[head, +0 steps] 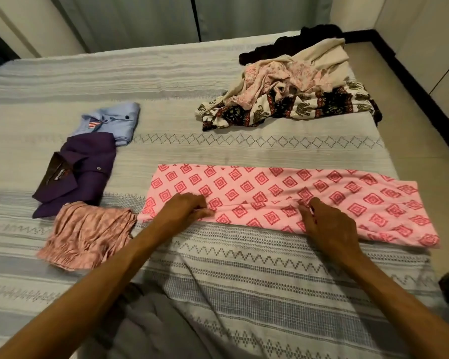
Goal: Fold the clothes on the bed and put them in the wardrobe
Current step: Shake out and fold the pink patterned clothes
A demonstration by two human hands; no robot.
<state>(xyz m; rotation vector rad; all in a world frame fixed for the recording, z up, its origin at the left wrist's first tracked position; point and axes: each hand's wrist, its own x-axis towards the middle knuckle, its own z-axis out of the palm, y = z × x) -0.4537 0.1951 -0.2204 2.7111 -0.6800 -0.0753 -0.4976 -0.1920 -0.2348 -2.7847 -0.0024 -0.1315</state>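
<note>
A pink garment with red diamond print (322, 193) lies flat as a long strip across the near right of the bed. My left hand (184, 207) pinches a folded edge of it near its left end. My right hand (327, 224) rests on its lower middle, fingers curled at the same fold line. Folded at the left are a light blue shirt (114, 120), a purple shirt (81, 169) and a dusty-pink pleated piece (88, 234). An unfolded heap (290, 86) of beige, pale pink, elephant-print and black clothes sits at the far right.
The bed wears a grey-and-white patterned cover (192, 73). Grey curtains or panels (140, 19) stand behind the bed. Tiled floor (412, 112) and a dark skirting run along the right side. My grey-clad legs (145, 327) are at the near edge.
</note>
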